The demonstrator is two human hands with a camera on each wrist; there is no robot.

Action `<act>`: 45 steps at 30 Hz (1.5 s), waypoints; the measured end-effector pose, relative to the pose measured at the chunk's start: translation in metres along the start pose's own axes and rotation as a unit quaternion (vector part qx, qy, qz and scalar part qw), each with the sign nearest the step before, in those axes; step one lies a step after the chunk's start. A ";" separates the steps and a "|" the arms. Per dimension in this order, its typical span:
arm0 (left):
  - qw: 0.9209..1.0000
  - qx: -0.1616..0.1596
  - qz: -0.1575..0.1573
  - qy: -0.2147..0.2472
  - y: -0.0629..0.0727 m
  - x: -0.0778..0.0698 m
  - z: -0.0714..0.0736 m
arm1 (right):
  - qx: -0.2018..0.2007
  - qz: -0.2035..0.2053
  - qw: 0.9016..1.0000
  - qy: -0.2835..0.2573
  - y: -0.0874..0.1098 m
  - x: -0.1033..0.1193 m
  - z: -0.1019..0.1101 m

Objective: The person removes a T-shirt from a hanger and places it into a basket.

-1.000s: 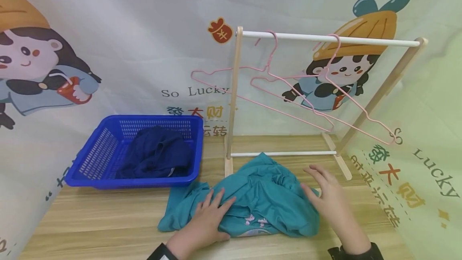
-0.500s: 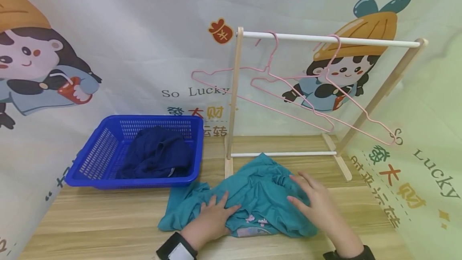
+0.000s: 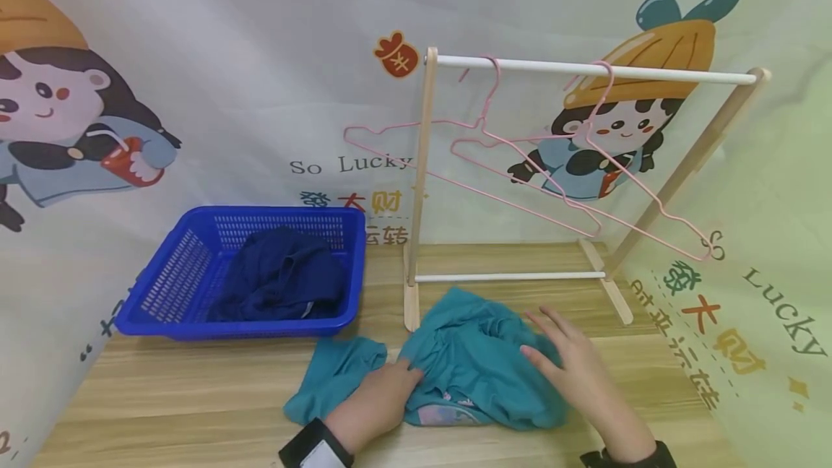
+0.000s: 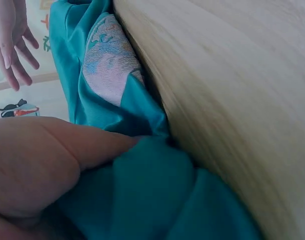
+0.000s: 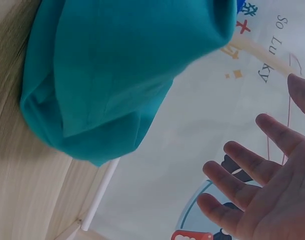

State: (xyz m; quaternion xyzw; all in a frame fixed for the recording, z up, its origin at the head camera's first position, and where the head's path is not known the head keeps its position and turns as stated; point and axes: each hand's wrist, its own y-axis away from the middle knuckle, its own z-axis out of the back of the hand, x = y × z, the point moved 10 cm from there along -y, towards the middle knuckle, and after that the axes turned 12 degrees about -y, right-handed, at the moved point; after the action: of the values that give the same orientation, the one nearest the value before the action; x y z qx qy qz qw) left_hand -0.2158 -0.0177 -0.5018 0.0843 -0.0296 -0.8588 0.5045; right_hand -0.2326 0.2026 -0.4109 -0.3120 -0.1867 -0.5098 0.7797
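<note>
A crumpled teal shirt [image 3: 484, 352] with a pale printed patch lies bunched on the wooden table in the head view. My left hand [image 3: 380, 397] grips a fold at its left part, the fingers curled into the cloth. In the left wrist view the thumb [image 4: 87, 145] presses on the teal fabric, and the other fingertips are hidden. My right hand [image 3: 578, 367] is held at the shirt's right side with its fingers spread. The right wrist view has this hand [image 5: 272, 185] apart from the cloth, holding nothing.
A blue plastic basket [image 3: 149, 326] holding a dark navy garment [image 3: 279, 276] stands at the left. Behind the shirt is a wooden rack with a white rail [image 3: 533, 67], where two pink hangers [image 3: 490, 103] hang. Printed cloth [image 3: 260, 56] walls the back and sides.
My left hand's fingers have curled into the shirt, and the cloth there is gathered, its far peak lower. My right hand has come slightly left, over the shirt's right side.
</note>
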 end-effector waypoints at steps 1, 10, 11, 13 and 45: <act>1.000 -0.002 0.002 0.008 0.000 0.001 0.000 | -0.001 -0.001 1.000 -0.002 0.000 -0.001 0.000; 0.994 -0.067 0.011 0.082 0.007 0.015 0.015 | -0.004 -0.009 1.000 -0.023 0.002 -0.003 0.005; 0.993 -0.078 0.015 0.089 0.008 0.016 0.018 | -0.006 -0.012 1.000 -0.027 0.002 -0.003 0.007; 0.988 -0.107 0.022 0.109 0.010 0.019 0.029 | -0.012 -0.020 0.999 -0.034 0.004 -0.004 0.010; 0.796 -0.529 0.051 0.291 0.101 0.069 0.237 | -0.030 -0.043 0.998 -0.047 0.016 -0.018 0.016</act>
State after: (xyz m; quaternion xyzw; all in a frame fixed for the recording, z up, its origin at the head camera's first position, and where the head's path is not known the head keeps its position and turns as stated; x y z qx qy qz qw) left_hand -0.2029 -0.1350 -0.2628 0.0486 0.5731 -0.6488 0.4983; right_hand -0.2248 0.2305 -0.4150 -0.3502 -0.2211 -0.5326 0.7381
